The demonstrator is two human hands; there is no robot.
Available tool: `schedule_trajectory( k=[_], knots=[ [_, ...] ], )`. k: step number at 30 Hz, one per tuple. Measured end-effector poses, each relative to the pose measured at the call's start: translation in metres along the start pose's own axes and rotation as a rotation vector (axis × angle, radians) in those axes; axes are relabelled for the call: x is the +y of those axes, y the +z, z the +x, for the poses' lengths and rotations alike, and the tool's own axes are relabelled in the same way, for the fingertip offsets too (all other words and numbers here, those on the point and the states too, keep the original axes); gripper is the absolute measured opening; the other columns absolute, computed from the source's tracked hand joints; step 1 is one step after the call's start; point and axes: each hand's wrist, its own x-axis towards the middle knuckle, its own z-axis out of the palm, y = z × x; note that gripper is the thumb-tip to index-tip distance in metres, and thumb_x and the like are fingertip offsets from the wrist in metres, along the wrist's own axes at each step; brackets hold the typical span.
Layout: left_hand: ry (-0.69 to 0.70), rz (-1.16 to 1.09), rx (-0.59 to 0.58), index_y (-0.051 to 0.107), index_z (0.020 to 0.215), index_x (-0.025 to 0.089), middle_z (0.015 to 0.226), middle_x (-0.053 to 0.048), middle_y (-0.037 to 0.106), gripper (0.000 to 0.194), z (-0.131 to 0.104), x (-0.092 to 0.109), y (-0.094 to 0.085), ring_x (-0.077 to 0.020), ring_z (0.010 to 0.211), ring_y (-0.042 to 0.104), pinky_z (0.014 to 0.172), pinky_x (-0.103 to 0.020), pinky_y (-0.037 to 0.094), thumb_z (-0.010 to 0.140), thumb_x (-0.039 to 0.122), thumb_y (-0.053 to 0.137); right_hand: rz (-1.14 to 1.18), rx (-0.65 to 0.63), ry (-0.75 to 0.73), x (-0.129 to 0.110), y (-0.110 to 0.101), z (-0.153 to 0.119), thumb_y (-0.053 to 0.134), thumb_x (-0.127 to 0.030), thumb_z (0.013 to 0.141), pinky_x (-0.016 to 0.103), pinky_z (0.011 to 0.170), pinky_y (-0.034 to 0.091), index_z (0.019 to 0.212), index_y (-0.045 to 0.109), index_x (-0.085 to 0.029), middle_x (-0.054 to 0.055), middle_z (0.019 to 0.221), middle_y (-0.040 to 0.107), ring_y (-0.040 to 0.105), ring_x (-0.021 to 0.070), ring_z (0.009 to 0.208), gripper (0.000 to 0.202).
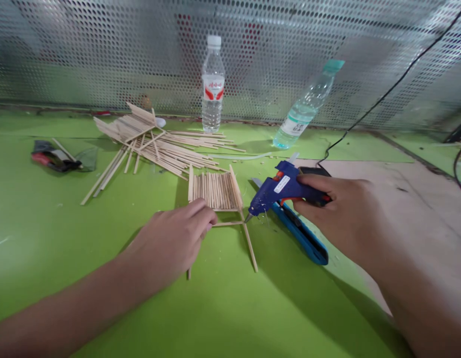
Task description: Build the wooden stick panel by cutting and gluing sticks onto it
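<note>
A small chair-like frame of thin wooden sticks [217,191] lies on the green table, with a row of sticks side by side across its middle. My left hand [178,236] is closed, its fingertips pinching a crosswise stick [228,223] near the frame's lower left; the hand hides that side. In my right hand [338,214] is a blue hot glue gun [273,189], gripped by its handle. The nozzle points down and left, right by the joint where the crosswise stick meets the frame's right leg. Below the gun lies a blue utility knife [301,233].
Loose sticks [170,151] are heaped behind the frame, with another stick assembly [128,124] on top. An upright water bottle [213,84] and a tilted one [307,107] stand by the perforated metal panel [140,54]. A black cord [394,82] runs at right; a dark-and-red object [56,156] lies left.
</note>
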Motion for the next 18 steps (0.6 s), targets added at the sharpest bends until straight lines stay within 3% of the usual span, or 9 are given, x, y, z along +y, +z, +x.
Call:
schedule_trajectory(
  k=[18],
  knots=[
    [0.014,-0.003,0.023,0.074,0.108,0.025,0.107,-0.008,0.067,0.044,-0.0031,-0.0045,0.0043,-0.0110,0.060,0.060,0.050,-0.028,0.054,0.104,0.026,0.030,0.002,-0.023,0.019,-0.0043,-0.0024,-0.0013,0.068,-0.027,0.075,0.033,0.052,0.039,0.102,0.081,-0.028,0.001,0.068,0.071,0.058,0.0213,0.053,0.030]
  ],
)
